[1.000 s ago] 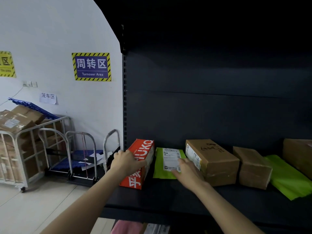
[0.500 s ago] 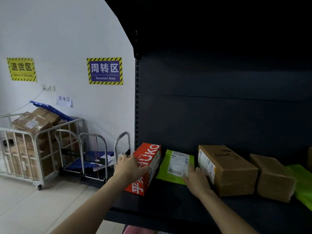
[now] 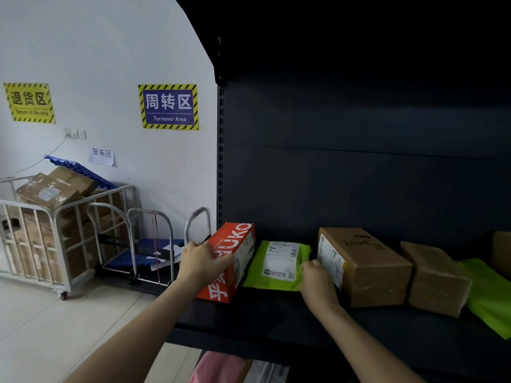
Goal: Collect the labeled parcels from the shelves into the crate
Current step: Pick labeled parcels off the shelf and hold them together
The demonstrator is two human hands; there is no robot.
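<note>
The grip of the right hand point(image 3: 318, 283) is narrow, its fingers curled on the right edge of the green parcel point(image 3: 276, 275), which lies flat on the shelf point(image 3: 276, 322) between the red box point(image 3: 237, 244) and the brown box point(image 3: 367, 269); probably this thin bag is easiest to lift from there. The grip of the left hand point(image 3: 204, 261) is closed over the near top edge of the red box, I think to keep it aside. One second ago the right hand lay flat on the white label point(image 3: 282, 258), while the left has stayed; the crate is not in view.
</note>
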